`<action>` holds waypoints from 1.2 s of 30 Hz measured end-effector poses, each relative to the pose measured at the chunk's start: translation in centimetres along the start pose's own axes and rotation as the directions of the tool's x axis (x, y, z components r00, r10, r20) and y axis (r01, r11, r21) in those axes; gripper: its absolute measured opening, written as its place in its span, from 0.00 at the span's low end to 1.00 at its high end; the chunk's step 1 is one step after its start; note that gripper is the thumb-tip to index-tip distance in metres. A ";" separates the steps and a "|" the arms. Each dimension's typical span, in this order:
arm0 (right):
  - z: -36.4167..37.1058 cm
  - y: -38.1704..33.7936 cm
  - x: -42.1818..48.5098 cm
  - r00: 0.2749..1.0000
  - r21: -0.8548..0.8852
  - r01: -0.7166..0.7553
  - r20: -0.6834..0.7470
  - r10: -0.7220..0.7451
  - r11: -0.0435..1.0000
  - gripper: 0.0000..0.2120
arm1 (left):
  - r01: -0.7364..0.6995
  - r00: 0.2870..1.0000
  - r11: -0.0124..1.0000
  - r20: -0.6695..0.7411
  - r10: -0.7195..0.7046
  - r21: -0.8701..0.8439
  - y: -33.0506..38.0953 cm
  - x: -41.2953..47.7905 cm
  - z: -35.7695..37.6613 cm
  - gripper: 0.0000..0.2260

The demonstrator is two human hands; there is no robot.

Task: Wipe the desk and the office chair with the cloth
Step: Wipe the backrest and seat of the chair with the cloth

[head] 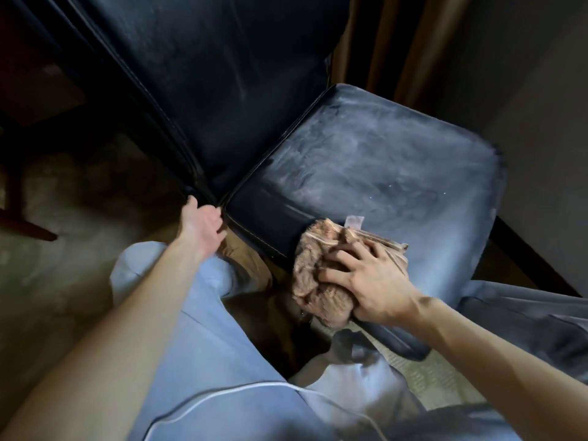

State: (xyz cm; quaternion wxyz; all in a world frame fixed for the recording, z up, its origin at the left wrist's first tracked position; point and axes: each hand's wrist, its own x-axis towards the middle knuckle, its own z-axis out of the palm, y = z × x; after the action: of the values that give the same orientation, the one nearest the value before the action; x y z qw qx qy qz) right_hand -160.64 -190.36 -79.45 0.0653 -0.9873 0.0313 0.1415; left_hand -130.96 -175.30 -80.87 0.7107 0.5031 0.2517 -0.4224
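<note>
The dark leather office chair fills the upper middle: its backrest (pixel 203 90) leans up to the left and its seat (pixel 381 160) shows pale wiping streaks. My right hand (pixel 372 281) presses a bunched pinkish-brown cloth (pixel 315 275) onto the near edge of the seat, fingers spread over it. A small white tag sticks up from the cloth. My left hand (pixel 203 227) grips the chair's edge where backrest and seat meet. No desk is in view.
My legs in light blue trousers (pixel 203 345) are under both arms, close to the chair. Patterned carpet (pixel 63 249) lies to the left. Dark wooden furniture legs (pixel 22 214) stand at far left. A curtain (pixel 397 43) and wall are behind the chair.
</note>
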 end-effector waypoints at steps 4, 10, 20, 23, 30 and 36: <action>0.3 1.9 -4.3 0.995 0.053 -0.084 -0.055 0.087 0.995 0.31 | -0.107 0.994 0.964 0.013 0.107 0.243 1.3 1.8 0.1 0.33; -2.7 3.9 -3.4 0.904 0.239 -0.280 -0.259 0.339 0.930 0.31 | -0.068 0.992 0.925 -0.070 0.101 0.374 -2.4 1.8 0.4 0.32; -7.6 -1.3 13.4 0.970 0.004 -0.056 -0.235 0.056 0.998 0.44 | 0.070 0.993 0.966 -0.108 -0.044 0.249 -4.6 1.9 -1.7 0.31; -6.2 -2.5 17.8 0.994 0.038 -0.067 -0.082 0.070 0.997 0.52 | 0.135 0.987 0.978 -0.109 -0.119 0.158 -4.0 2.7 -2.1 0.37; -3.9 -5.1 20.4 0.993 -0.039 -0.107 -0.045 0.106 0.993 0.44 | 0.162 0.985 0.987 -0.062 -0.162 -0.004 -2.4 4.5 -2.5 0.40; -5.5 -6.4 21.9 0.944 -0.339 0.170 -0.213 -0.251 0.925 0.23 | 0.087 0.992 0.995 -0.090 -0.083 0.042 -1.6 5.3 -2.4 0.31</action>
State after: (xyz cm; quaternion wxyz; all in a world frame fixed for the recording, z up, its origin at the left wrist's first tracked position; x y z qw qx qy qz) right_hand -137.59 -185.76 -79.62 -0.0832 -0.9923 -0.0908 0.0102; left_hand -129.37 -175.10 -86.71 0.6685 0.5262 0.2944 -0.4353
